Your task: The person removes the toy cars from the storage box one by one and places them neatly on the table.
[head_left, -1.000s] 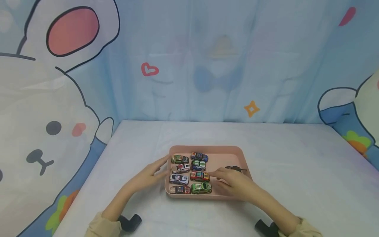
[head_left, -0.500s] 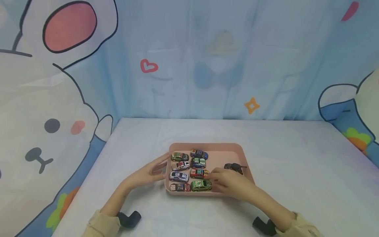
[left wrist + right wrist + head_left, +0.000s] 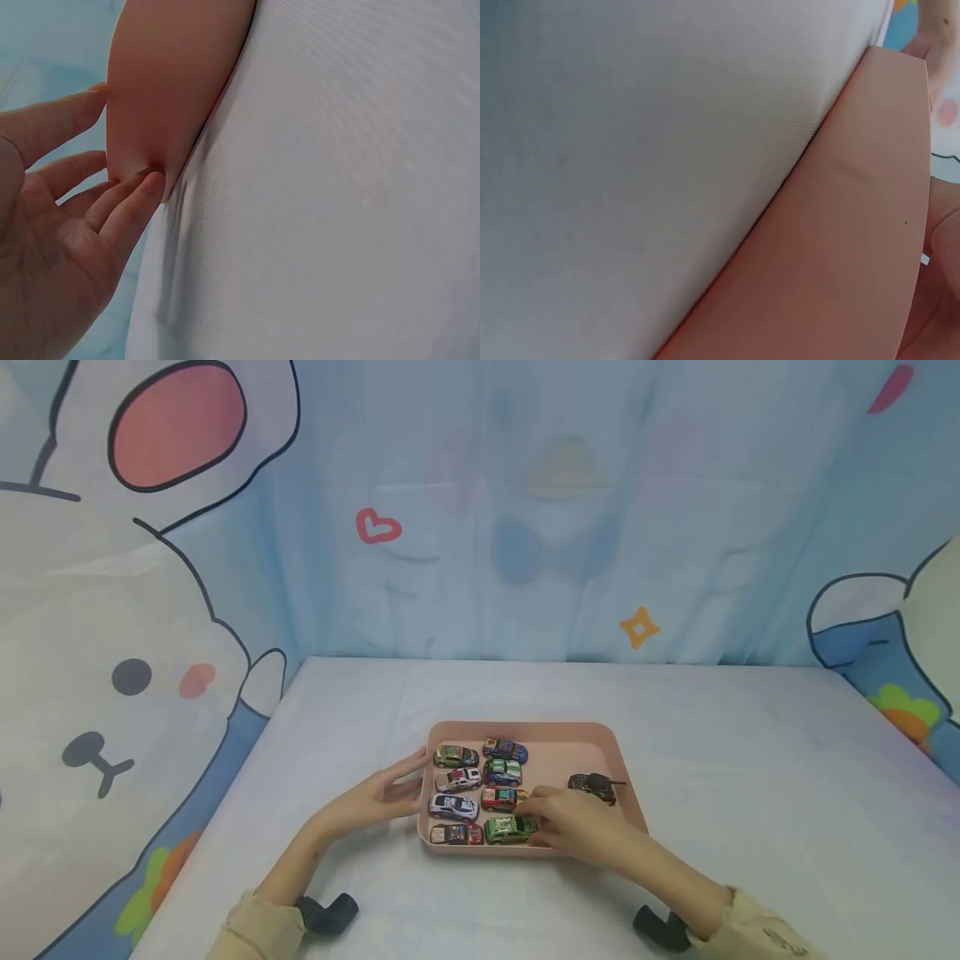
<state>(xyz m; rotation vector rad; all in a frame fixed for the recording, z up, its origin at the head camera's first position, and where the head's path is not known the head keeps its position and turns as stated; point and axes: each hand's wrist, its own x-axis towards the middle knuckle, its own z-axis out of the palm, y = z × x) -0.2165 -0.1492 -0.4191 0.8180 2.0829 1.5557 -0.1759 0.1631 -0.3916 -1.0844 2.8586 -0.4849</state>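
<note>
A pink tray (image 3: 555,743) holds toy cars in two columns on its left side. My left hand (image 3: 369,802) rests against the tray's left end, its extended fingers touching the outer wall (image 3: 176,67) in the left wrist view. Over the front of the tray, my right hand (image 3: 581,822) pinches the right end of a green toy car (image 3: 508,830). Just behind that car is a red and yellow toy car (image 3: 502,798), partly covered by my fingers. In the right wrist view, the tray wall hides most of the right hand (image 3: 941,277).
A dark toy tank (image 3: 594,786) sits alone at the tray's right. Other toy cars include a white and purple one (image 3: 453,807), a green and white one (image 3: 502,772) and a blue one (image 3: 506,748). A white cloth (image 3: 720,760) covers the table.
My right hand has shifted from the red and yellow car's right end toward the front, onto the green car. More of the tank now shows. The left hand stays at the tray's end.
</note>
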